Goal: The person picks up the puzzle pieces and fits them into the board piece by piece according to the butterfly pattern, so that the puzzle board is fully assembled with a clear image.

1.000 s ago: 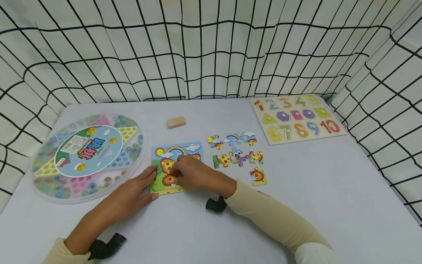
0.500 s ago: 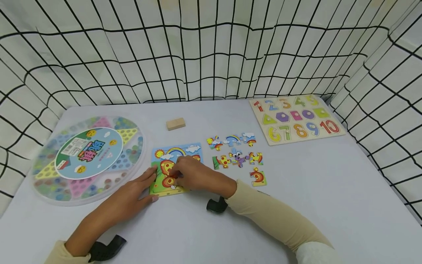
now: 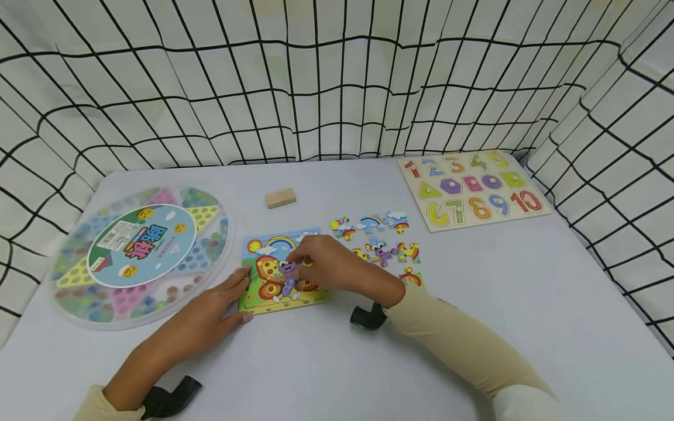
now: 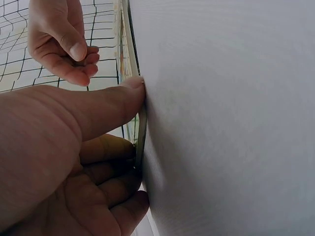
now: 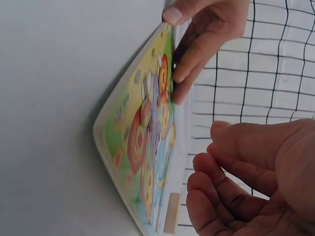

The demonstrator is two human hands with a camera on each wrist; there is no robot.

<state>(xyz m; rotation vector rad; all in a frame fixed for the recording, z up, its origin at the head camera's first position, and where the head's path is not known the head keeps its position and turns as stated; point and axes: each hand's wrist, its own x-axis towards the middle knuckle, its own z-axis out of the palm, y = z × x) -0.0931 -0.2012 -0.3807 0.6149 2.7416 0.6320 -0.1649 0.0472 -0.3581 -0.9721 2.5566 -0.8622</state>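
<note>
Since the earlier frames, the right hand (image 3: 329,263) has shifted up and to the right, uncovering the purple body (image 3: 288,283) at the middle of the butterfly puzzle (image 3: 258,301). It is now raised over the puzzle's right half, apart from the surface in the right wrist view, with its fingers loosely curled and only a narrow, bare gap between thumb and fingertips. Meanwhile the left hand (image 3: 205,313) stays at the puzzle's left edge, fingers extended and relaxed against that side, thumb touching near the front corner. The puzzle lies flat on the white tabletop (image 3: 316,368), in front of the person; whether every part of its picture sits flush cannot be told.

Just right of it lie loose puzzle pieces, among them a rainbow piece (image 3: 372,222), a cloud piece (image 3: 397,220) and a purple head piece (image 3: 380,250); the right hand and wrist partly hide the nearer ones. A wooden block (image 3: 281,198) rests beyond the puzzle, a Chinese checkers set (image 3: 142,245) to its left, and a number board (image 3: 474,190) at the far right.
</note>
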